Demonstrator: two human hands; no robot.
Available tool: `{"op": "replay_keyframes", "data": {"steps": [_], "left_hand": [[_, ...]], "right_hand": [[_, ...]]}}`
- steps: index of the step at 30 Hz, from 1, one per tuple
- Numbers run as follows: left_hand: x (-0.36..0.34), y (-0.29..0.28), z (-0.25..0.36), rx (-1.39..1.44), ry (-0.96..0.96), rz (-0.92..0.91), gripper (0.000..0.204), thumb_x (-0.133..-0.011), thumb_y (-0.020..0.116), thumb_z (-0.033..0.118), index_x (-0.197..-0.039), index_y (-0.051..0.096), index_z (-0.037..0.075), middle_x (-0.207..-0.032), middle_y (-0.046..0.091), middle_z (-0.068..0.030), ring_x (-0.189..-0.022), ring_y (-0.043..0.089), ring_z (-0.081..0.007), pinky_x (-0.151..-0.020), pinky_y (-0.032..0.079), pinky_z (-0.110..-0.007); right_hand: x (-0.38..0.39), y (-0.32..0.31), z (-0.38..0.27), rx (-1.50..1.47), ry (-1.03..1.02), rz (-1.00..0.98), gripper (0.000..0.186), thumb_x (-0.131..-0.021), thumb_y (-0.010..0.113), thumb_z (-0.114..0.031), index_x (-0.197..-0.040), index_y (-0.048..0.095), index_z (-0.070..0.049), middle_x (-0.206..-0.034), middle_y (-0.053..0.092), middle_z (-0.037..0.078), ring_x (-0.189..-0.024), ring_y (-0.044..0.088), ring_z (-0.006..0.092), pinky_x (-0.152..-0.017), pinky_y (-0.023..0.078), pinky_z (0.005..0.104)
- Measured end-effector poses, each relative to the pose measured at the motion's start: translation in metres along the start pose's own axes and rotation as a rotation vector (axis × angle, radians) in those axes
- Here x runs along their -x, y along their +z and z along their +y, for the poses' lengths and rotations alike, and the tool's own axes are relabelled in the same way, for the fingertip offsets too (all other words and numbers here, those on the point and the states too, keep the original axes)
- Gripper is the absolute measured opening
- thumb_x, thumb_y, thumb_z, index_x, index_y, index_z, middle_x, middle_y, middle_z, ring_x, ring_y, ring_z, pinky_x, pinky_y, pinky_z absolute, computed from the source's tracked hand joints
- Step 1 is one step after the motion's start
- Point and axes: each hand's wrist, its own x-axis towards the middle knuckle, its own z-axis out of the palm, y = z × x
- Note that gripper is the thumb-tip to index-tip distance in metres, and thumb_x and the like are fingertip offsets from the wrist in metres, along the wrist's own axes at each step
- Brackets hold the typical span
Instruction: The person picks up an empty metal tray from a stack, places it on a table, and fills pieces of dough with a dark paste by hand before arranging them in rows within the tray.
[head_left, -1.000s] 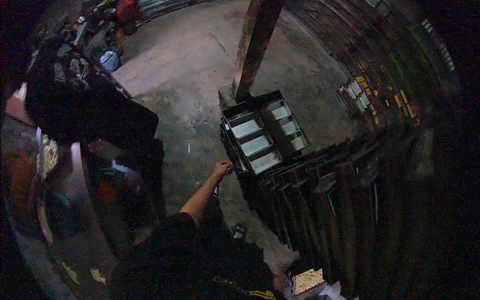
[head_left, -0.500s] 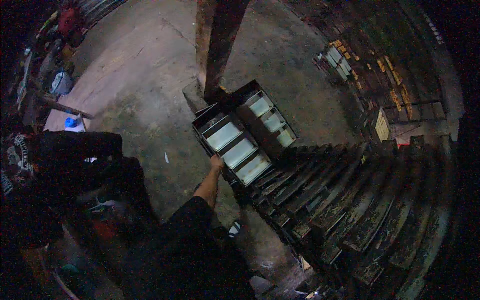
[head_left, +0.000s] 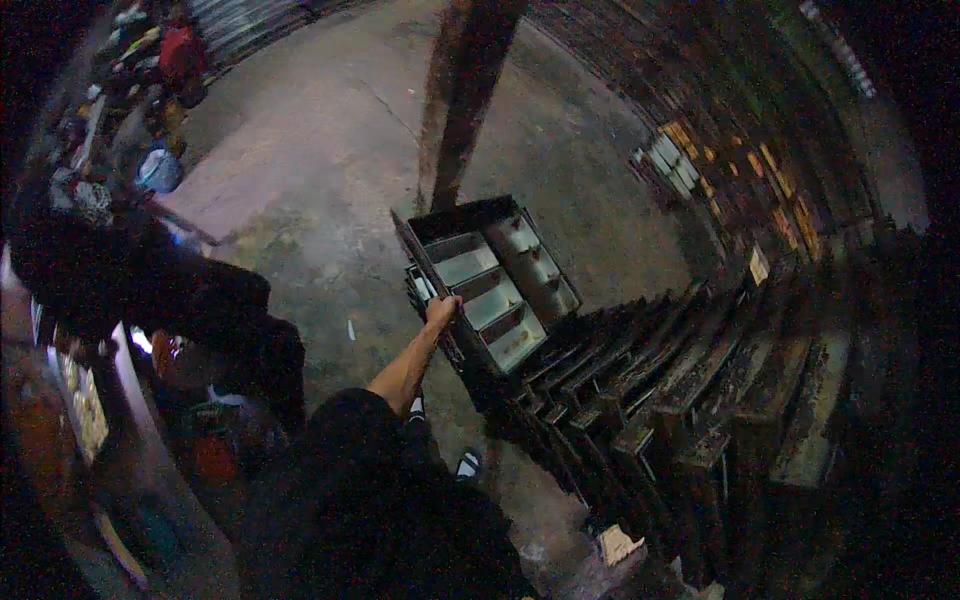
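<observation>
My left hand [head_left: 443,310] is closed on the left edge of a dark metal set of rectangular pans [head_left: 466,262], whose compartments have pale silvery insides. A second group of pans [head_left: 538,270] lies along its right side. The held set sits at the head of a long row of stacked, dark, worn metal pans [head_left: 700,400], beside the foot of an upright beam [head_left: 460,90]. My right hand is out of sight.
A person in dark clothing [head_left: 200,300] is close at my left. Mixed clutter, with a pale blue bag [head_left: 158,172], lines the back left. Pale and yellowish stacked pieces [head_left: 680,160] are along the right wall. Concrete floor [head_left: 340,120] lies ahead; my sandalled foot [head_left: 467,462] shows below.
My left hand has moved forward from beside the pans and taken hold of their edge. The pans now sit at a slightly different slant, and the view has shifted as my head moved.
</observation>
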Motion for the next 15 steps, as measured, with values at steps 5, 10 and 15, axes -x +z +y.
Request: {"op": "replay_keyframes", "data": {"steps": [5,10,15], "left_hand": [[0.099,-0.093,0.005,0.128,0.033,-0.004,0.023,-0.075,0.067,0.025,-0.061,0.060,0.007,-0.056,0.056,-0.0059,-0.044,0.054,-0.0178,-0.042,0.042,-0.038],[0.249,-0.182,-0.075,0.279,0.256,0.125,0.017,-0.076,0.066,0.026,-0.071,0.062,0.010,-0.064,0.054,-0.0012,-0.056,0.053,-0.0151,-0.047,0.041,-0.033],[0.455,-0.187,-0.099,0.405,0.198,0.487,0.018,-0.071,0.068,0.023,-0.077,0.063,0.007,-0.072,0.057,-0.0033,-0.062,0.054,-0.0192,-0.054,0.045,-0.036]], "right_hand": [[-0.035,-0.029,-0.035,0.112,-0.141,-0.139,0.039,-0.095,0.055,-0.044,-0.105,0.063,-0.007,-0.097,0.068,0.013,-0.078,0.066,0.0245,-0.066,0.053,0.0412],[-0.070,-0.062,-0.067,0.296,-0.252,-0.347,0.040,-0.096,0.055,-0.044,-0.107,0.063,-0.007,-0.098,0.068,0.013,-0.079,0.066,0.0248,-0.067,0.053,0.0414],[-0.109,-0.091,-0.109,0.445,-0.301,-0.530,0.040,-0.096,0.055,-0.044,-0.109,0.062,-0.007,-0.100,0.068,0.013,-0.081,0.066,0.0251,-0.068,0.053,0.0416]]}}
